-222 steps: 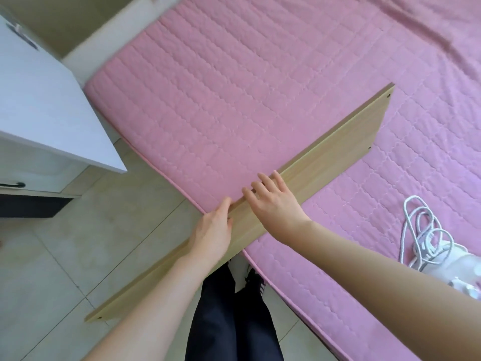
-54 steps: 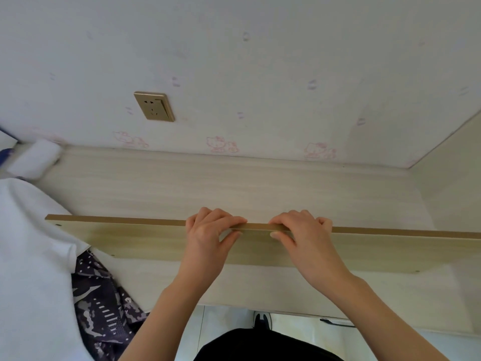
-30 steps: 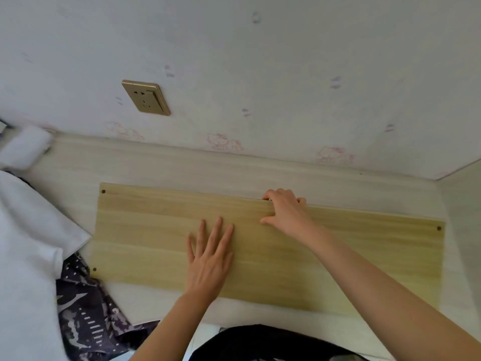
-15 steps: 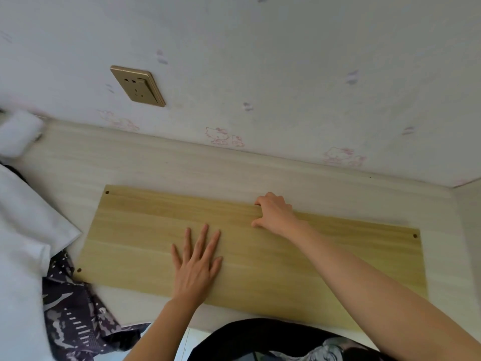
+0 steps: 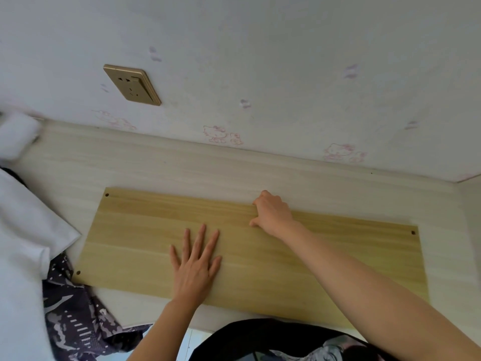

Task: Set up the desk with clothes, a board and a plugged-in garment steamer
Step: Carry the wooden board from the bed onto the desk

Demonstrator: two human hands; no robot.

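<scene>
Lying flat on the pale tabletop [image 5: 182, 168], the wooden board [image 5: 130, 243] had its long side running left to right, along the wall [image 5: 286, 61]. It was a little crooked. Its left end sat closer to the wall and its right end sat closer to the person. Small dark holes showed near its corners.

The left hand [image 5: 195, 267] rested palm down near the middle of the board, with the fingers straight and spread apart, holding nothing. The right hand [image 5: 273, 212] reached to the far long edge. Its grip was curled over that edge, with the thumb on the top face of the board.

A white cloth [image 5: 23, 230] lay at the left side of the tabletop, and a dark patterned cloth [image 5: 75, 321] lay under it. The near left corner of the board was right by the dark cloth, touching or almost touching; I could not tell which. A gold wall socket [image 5: 132, 84] sat on the wall above the left end of the board.

A few seconds before, the board lay on a pink bed with one end sticking out over the floor. Then both hands held it up on its thin edge above the tabletop. Half a second before it was already flat, and both hands were in the same places.
</scene>
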